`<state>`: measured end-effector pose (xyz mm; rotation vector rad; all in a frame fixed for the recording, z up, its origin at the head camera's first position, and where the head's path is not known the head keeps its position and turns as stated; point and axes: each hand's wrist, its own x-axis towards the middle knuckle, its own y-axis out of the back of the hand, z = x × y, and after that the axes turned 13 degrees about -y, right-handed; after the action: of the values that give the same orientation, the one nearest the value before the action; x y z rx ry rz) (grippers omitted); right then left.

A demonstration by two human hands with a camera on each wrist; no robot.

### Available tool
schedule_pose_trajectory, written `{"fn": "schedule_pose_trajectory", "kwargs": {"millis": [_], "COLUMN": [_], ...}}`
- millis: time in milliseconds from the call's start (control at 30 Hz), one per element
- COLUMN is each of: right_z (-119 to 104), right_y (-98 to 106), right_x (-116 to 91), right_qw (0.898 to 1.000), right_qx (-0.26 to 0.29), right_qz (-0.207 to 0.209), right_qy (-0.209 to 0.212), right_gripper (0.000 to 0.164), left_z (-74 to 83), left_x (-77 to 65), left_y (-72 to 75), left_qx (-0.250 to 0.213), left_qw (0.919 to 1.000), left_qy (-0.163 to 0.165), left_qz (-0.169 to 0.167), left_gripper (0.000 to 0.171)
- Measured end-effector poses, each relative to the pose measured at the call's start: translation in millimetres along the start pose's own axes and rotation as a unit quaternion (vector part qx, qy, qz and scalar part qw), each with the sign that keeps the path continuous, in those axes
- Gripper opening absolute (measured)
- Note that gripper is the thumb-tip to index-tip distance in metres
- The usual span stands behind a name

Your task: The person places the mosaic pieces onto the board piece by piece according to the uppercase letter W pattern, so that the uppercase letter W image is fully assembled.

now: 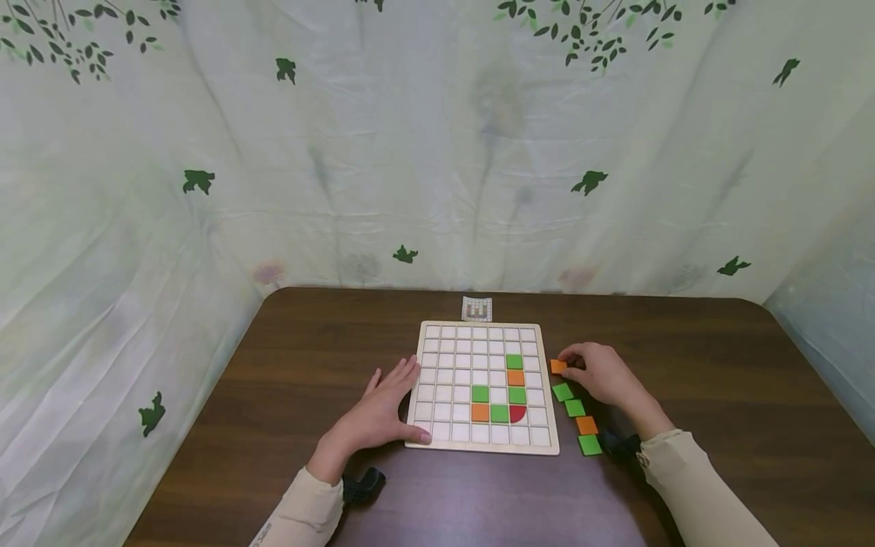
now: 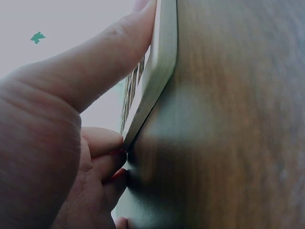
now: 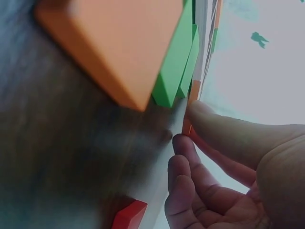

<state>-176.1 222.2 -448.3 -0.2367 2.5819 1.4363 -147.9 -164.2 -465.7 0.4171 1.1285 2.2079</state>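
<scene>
A pale wooden grid board (image 1: 441,431) lies on the table, with green, orange and red pieces in some of its squares. My left hand (image 1: 372,410) rests along the board's left edge, fingers extended and thumb on the near-left corner. In the left wrist view the thumb (image 2: 95,57) lies over the board's rim (image 2: 159,57). Right of the board, my right hand (image 1: 601,374) pinches an orange square tile (image 1: 557,367) between thumb and fingers. Below it runs a row of loose tiles, including a green tile (image 1: 563,392) and another orange tile (image 1: 586,425).
A small patterned card (image 1: 476,309) lies beyond the board's far edge. In the right wrist view a red piece (image 3: 129,214) sits on the table near the right hand. The dark wooden table (image 1: 328,342) ends at a hanging leaf-print cloth (image 1: 437,152).
</scene>
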Motion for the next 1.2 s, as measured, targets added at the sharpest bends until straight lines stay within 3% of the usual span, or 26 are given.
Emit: {"fn": "schedule_pose_trajectory", "kwargs": {"millis": [367,800,1200], "right_z": [-8,-21,-38], "right_y": [-3,-5,-14], "right_x": [-3,-8,-10], "right_qw": [1.000,0.999,0.999], "right_qx": [0.002,0.013,0.017], "right_qz": [0.015,0.028,0.025], "right_qy": [-0.004,0.036,0.031], "right_gripper": [0.027,0.027,0.028], "left_z": [-1.9,-1.4,-0.5], "left_x": [-0.8,-0.3,0.2], "left_y": [-1.2,-0.6,-0.5], "left_qx": [-0.003,-0.001,-0.001], "left_qw": [1.0000,1.0000,1.0000], "left_qy": [0.000,-0.002,0.003], "left_qz": [0.000,0.001,0.001], "left_gripper": [0.116,0.116,0.116]}}
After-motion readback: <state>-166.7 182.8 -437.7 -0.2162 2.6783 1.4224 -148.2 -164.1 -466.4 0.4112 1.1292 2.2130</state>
